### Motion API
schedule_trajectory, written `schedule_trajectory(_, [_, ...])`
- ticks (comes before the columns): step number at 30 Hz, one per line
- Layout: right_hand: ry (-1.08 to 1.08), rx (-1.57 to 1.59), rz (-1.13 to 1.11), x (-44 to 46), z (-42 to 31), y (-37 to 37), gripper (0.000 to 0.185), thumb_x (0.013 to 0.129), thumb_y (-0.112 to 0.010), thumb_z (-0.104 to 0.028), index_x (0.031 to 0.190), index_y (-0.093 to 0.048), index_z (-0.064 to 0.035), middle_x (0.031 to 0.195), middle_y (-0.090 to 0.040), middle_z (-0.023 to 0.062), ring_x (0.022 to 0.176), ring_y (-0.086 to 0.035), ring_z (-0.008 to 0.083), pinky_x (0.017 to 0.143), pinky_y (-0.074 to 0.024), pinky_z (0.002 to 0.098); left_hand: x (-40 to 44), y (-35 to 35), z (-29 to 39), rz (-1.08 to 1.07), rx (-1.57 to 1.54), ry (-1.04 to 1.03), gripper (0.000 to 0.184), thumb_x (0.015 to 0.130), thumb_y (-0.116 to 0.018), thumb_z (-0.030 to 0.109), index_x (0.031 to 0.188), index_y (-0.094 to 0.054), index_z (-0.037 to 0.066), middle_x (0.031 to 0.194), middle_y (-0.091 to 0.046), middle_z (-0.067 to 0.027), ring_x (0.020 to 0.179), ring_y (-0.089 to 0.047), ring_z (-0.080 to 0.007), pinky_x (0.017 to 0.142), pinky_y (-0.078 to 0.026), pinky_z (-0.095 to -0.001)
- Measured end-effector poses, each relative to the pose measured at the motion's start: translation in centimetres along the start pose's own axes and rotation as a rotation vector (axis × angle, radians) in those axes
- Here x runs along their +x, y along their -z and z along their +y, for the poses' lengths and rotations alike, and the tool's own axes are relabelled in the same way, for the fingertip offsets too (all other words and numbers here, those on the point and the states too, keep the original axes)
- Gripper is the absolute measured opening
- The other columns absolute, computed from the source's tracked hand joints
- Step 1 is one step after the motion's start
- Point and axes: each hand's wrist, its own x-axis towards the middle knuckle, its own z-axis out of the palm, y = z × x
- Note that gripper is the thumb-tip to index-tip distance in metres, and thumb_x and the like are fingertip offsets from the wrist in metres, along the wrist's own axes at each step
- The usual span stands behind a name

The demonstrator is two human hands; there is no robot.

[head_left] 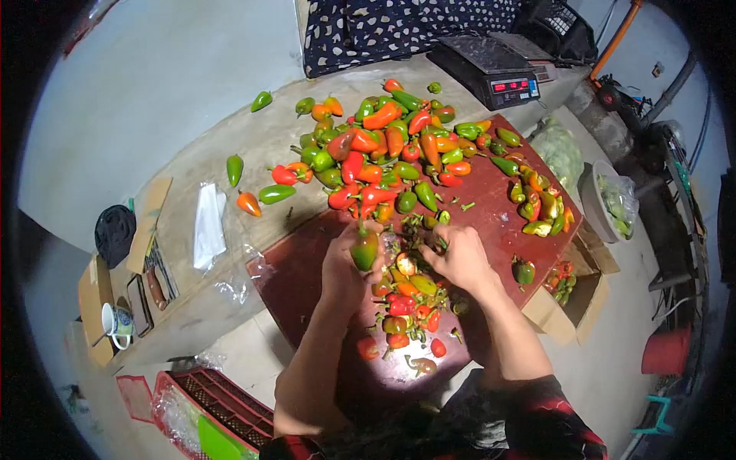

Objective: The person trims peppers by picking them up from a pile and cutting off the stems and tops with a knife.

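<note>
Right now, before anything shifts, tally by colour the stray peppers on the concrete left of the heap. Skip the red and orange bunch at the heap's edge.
Green stray peppers: 3
Orange stray pepper: 1
Total: 4

Pale bluish-grey wall (176, 84) at left; dark cloth (406, 31) with light spots along back. Grey ledge (276, 138) beyond dark red table (284, 268). Orange pipe (616, 38) and dark pipe (671, 88) at right. Pale floor (613, 337); red bin (665, 351) at right. Bright glare on near part of table.
</note>
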Motion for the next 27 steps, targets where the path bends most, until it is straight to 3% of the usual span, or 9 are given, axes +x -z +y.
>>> schedule_trajectory(2, [0.055, -0.193, -0.005, -0.6, -1.3, 0.1, 0.019, 0.076, -0.072, -0.018, 0.078, -0.060, -0.0035, 0.070, -0.063, 0.0178, 0.068, -0.064, 0.0410, 0.063, -0.0522, 0.0479, 0.1, 0.2, -0.4, 0.014, -0.006, 0.013, 0.023, 0.094, -0.049, 0.026, 0.106, -0.057, 0.007, 0.080, -0.055, -0.0035, 0.063, -0.050, -0.0095, 0.050, -0.036, -0.0248])
schedule_trajectory(4, [0.107, -0.247, -0.022, -1.2, -2.7, 0.0, 0.018, 0.074, -0.072, -0.017, 0.077, -0.060, -0.0042, 0.070, -0.063, 0.0170, 0.067, -0.064, 0.0398, 0.061, -0.0523, 0.0484, 0.2, 0.1, -1.5, 0.024, -0.017, 0.031, 0.022, 0.095, -0.051, 0.026, 0.102, -0.057, 0.007, 0.074, -0.052, -0.0026, 0.061, -0.049, -0.0098, 0.050, -0.037, -0.0234])
schedule_trajectory(7, [0.214, -0.339, -0.011, -1.5, -3.7, -0.5, 0.012, 0.073, -0.067, -0.016, 0.077, -0.059, -0.0065, 0.069, -0.063, 0.0152, 0.062, -0.065, 0.0370, 0.056, -0.0520, 0.0486, 0.5, -0.2, -3.6, 0.251, 0.189, -0.166, 0.018, 0.094, -0.052, 0.021, 0.085, -0.057, 0.006, 0.070, -0.050, 0.0005, 0.059, -0.046, -0.0064, 0.048, -0.033, -0.0228])
schedule_trajectory(9, [0.240, -0.378, -0.031, -1.6, -4.1, -0.9, 0.009, 0.076, -0.061, -0.015, 0.076, -0.059, -0.0069, 0.070, -0.064, 0.0147, 0.061, -0.065, 0.0359, 0.054, -0.0519, 0.0484, 0.3, -0.1, -4.1, 0.375, 0.323, -0.230, 0.026, 0.091, -0.041, 0.018, 0.085, -0.061, 0.002, 0.072, -0.057, -0.0021, 0.055, -0.050, -0.0105, 0.048, -0.039, -0.0258])
schedule_trajectory(12, [0.252, -0.398, -0.010, -1.7, -4.5, -1.6, 0.007, 0.079, -0.056, -0.013, 0.075, -0.058, -0.0070, 0.069, -0.064, 0.0133, 0.060, -0.065, 0.0343, 0.053, -0.0521, 0.0481, -0.5, -0.4, -3.2, 0.160, 0.615, -0.359, 0.028, 0.089, -0.042, 0.018, 0.076, -0.060, 0.000, 0.068, -0.056, -0.0018, 0.057, -0.051, -0.0099, 0.050, -0.039, -0.0275])
schedule_trajectory(15, [0.263, -0.412, 0.005, -1.7, -4.9, -1.7, 0.008, 0.080, -0.055, -0.012, 0.075, -0.058, -0.0069, 0.068, -0.063, 0.0123, 0.059, -0.066, 0.0333, 0.052, -0.0520, 0.0475, -1.2, -1.8, -2.4, 0.235, 0.490, -0.245, 0.030, 0.086, -0.042, 0.018, 0.070, -0.059, -0.001, 0.063, -0.055, -0.0022, 0.056, -0.049, -0.0089, 0.049, -0.037, -0.0282])
schedule_trajectory(18, [0.278, -0.413, 0.025, -1.7, -5.4, -1.6, 0.008, 0.080, -0.054, -0.011, 0.074, -0.058, -0.0069, 0.067, -0.063, 0.0115, 0.058, -0.066, 0.0325, 0.050, -0.0518, 0.0467, -0.7, -1.4, -3.1, 0.265, 0.408, -0.335, 0.032, 0.085, -0.041, 0.019, 0.067, -0.058, -0.001, 0.057, -0.052, -0.0010, 0.052, -0.046, -0.0075, 0.046, -0.034, -0.0268])
schedule_trajectory(24, [0.317, -0.439, 0.050, -1.8, -5.6, -1.7, 0.008, 0.080, -0.054, -0.011, 0.073, -0.057, -0.0083, 0.065, -0.061, 0.0089, 0.055, -0.064, 0.0304, 0.048, -0.0514, 0.0451, -1.0, -1.7, -2.9, 0.213, 0.332, -0.272, 0.033, 0.086, -0.040, 0.020, 0.066, -0.057, 0.000, 0.055, -0.052, -0.0005, 0.050, -0.045, -0.0084, 0.047, -0.034, -0.0270])
schedule_trajectory(27, [0.323, -0.454, 0.059, -1.9, -5.8, -1.7, 0.009, 0.080, -0.056, -0.012, 0.071, -0.057, -0.0095, 0.063, -0.059, 0.0079, 0.054, -0.064, 0.0294, 0.048, -0.0514, 0.0454, -0.8, -1.4, -2.9, 0.169, 0.473, -0.336, 0.035, 0.088, -0.039, 0.021, 0.066, -0.056, 0.000, 0.055, -0.054, -0.0029, 0.049, -0.045, -0.0101, 0.047, -0.035, -0.0274])
